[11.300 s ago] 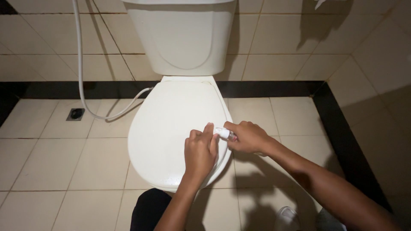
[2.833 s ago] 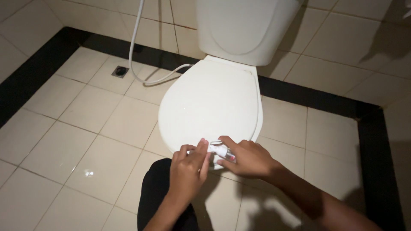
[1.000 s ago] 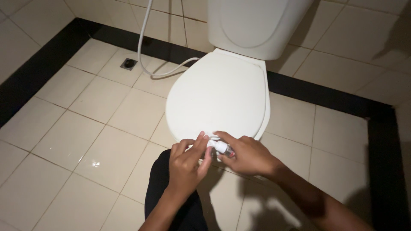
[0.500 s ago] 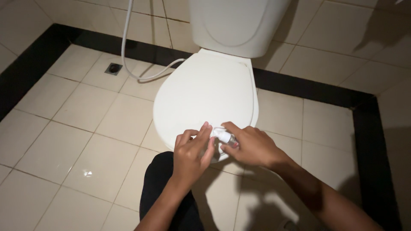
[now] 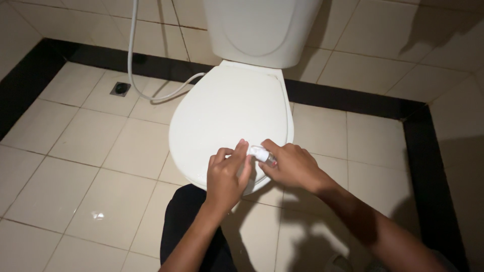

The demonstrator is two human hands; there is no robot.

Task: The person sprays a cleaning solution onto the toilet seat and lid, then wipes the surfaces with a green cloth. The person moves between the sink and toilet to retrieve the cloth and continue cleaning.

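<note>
Both hands are working over the front edge of the closed toilet lid (image 5: pixel 229 116), around 6 o'clock on the lid.

Right hand (image 5: pixel 292 166) is gripping a small white object (image 5: pixel 261 154), fingers curled around it, thumb on the near side. Can't tell what the object is exactly: small, whitish, with a clear-looking end poking out toward 4 o'clock. Looks like a small bottle or a wad of wrap, too blurred to call.

Left hand (image 5: pixel 226 174) is sitting at 9 o'clock of the object, fingers bent, index fingertip touching the object's left end. Hand is partly closed; it's pinching or pressing at the object rather than wrapping it.

The object is hovering just above the lid's front rim, between the two hands. Can't tell whether it's touching the lid.

Around it: white cistern (image 5: pixel 259 27) at 12 o'clock of the lid, against the tiled wall. White hose (image 5: pixel 132 60) is hanging down at 10 o'clock and curving along the floor toward the toilet base. Floor drain (image 5: pixel 120 88) is sitting at 9 o'clock, just beside the hose. Cream floor tiles (image 5: pixel 75 171) with a black border strip (image 5: pixel 353 100) along the walls. Person's dark-clad knee (image 5: pixel 186 226) is showing at 6 o'clock, below the left forearm.
</note>
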